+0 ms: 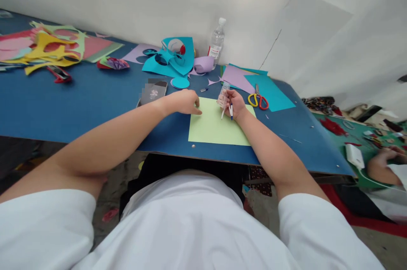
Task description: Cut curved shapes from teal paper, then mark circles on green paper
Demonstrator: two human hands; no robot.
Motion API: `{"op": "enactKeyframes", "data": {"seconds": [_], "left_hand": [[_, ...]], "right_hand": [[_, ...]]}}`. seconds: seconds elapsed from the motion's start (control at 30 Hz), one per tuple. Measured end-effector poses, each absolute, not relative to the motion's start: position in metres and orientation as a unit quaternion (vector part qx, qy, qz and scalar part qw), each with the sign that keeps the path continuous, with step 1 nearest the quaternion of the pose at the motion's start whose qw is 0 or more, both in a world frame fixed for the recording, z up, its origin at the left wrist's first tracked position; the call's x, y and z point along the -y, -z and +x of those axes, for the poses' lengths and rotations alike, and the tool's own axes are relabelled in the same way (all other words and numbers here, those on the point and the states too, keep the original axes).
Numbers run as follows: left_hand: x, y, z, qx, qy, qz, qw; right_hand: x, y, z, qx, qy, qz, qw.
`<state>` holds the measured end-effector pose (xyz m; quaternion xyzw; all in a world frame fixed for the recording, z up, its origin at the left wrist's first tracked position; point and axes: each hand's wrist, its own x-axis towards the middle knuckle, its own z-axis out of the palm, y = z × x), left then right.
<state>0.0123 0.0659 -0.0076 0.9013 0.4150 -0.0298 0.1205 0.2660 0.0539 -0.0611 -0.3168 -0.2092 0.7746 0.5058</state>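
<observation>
A light green paper sheet (216, 128) lies on the blue table (79, 104) near its front edge. My left hand (184, 102) rests on the sheet's upper left corner, fingers curled and pressing down. At the sheet's top edge, my right hand (234, 104) is closed around a pen (231, 112) with a blue tip and a small clear plastic tube or glue stick (223, 96). The pen tip points down at the paper.
Scissors (258, 100) with yellow and red handles lie right of my hand on teal paper (273, 92). A phone (154, 91), teal cutouts (170, 60), a water bottle (216, 43) and purple sheets (233, 77) sit behind. Paper scraps (47, 47) pile far left. Another person's arm (381, 168) is at right.
</observation>
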Motion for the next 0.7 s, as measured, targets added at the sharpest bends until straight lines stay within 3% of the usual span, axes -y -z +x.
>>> {"op": "enactKeyframes", "data": {"seconds": [0.13, 0.23, 0.3, 0.4, 0.5, 0.7], "left_hand": [[-0.07, 0.018, 0.016, -0.428, -0.001, 0.896, 0.12], [-0.07, 0.027, 0.023, -0.454, -0.094, 0.873, 0.153], [-0.068, 0.031, 0.03, -0.482, -0.207, 0.819, 0.232], [-0.064, 0.034, 0.044, -0.467, -0.367, 0.661, 0.458], [-0.061, 0.04, 0.056, -0.383, -0.386, 0.53, 0.651], [-0.064, 0.059, 0.067, -0.283, -0.351, 0.532, 0.717]], "right_hand": [[-0.056, 0.062, 0.265, 0.183, -0.751, -0.344, 0.534], [-0.053, 0.058, 0.26, 0.191, -0.749, -0.351, 0.529], [-0.05, 0.054, 0.257, 0.194, -0.746, -0.358, 0.527], [-0.047, 0.049, 0.253, 0.2, -0.741, -0.375, 0.52], [-0.047, 0.048, 0.25, 0.208, -0.736, -0.396, 0.508], [-0.056, 0.06, 0.255, 0.245, -0.745, -0.392, 0.481]]}}
